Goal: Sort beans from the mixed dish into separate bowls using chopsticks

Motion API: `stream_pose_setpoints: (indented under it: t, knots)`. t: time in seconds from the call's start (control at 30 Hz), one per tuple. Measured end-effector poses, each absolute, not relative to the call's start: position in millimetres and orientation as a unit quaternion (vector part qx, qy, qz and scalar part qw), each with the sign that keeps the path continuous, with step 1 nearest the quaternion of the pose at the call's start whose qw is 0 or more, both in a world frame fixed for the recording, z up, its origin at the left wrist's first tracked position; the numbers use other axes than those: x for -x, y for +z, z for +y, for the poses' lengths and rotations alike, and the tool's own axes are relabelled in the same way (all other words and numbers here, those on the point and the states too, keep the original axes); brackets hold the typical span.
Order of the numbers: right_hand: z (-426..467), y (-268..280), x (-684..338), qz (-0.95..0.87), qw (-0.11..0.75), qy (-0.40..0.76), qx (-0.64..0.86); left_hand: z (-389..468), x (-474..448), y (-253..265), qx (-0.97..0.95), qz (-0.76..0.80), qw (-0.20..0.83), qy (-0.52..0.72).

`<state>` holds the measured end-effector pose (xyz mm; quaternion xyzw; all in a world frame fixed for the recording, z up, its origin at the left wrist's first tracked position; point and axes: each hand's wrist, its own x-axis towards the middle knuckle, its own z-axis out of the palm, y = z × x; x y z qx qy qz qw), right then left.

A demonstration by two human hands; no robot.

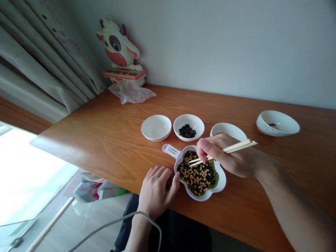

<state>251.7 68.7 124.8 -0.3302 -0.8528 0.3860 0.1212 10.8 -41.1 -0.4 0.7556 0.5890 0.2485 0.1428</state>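
A pair of wooden chopsticks [240, 145] is held in my right hand [231, 154], fingers closed round them. Their tips reach into mixed beans [199, 175], tan, black and green, in a white, lobed bowl [222, 182] with a purple edge and a labelled handle [171, 150]. At the bowl's left side, my left hand [157, 190] rests on the table edge with fingers loosely bent and nothing in them. Its thumb is at the rim and seems to touch it. Behind stands a small white bowl holding black beans [187, 131].
An empty-looking white bowl [156, 127] stands left of the black beans, and another white bowl [229, 128] is partly behind my right hand. Farther right sits a textured bowl [278, 123]. A cow toy [119, 52] and plastic bag [132, 92] are at the back. A grey cable [118, 219] crosses my left wrist.
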Motion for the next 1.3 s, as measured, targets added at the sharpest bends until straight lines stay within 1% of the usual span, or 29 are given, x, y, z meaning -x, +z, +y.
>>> stream_pose_setpoints:
  t: [0.4,0.77,0.93,1.03,1.17,1.3]
  knots:
    - [72,117,-251,-0.849,0.154,0.406,0.302,-41,-11,2,-0.760,0.588,0.123,0.246]
    - [71,118,-250,-0.847,0.148,0.407,0.308,-42,-11,2,-0.762,0.586,0.128,0.244]
    - [71,120,-253,-0.852,0.155,0.388,0.317,-42,-11,1,-0.763,0.586,0.119,0.246]
    - [72,127,-262,-0.852,0.179,0.376,0.317,-42,-11,1,-0.762,0.588,0.120,0.244]
    - [77,145,-287,-0.831,0.244,0.363,0.344,-42,-10,-1,-0.762,0.585,0.130,0.245]
    - [80,162,-316,-0.815,0.286,0.282,0.418,-41,-10,-2,-0.763,0.584,0.129,0.245]
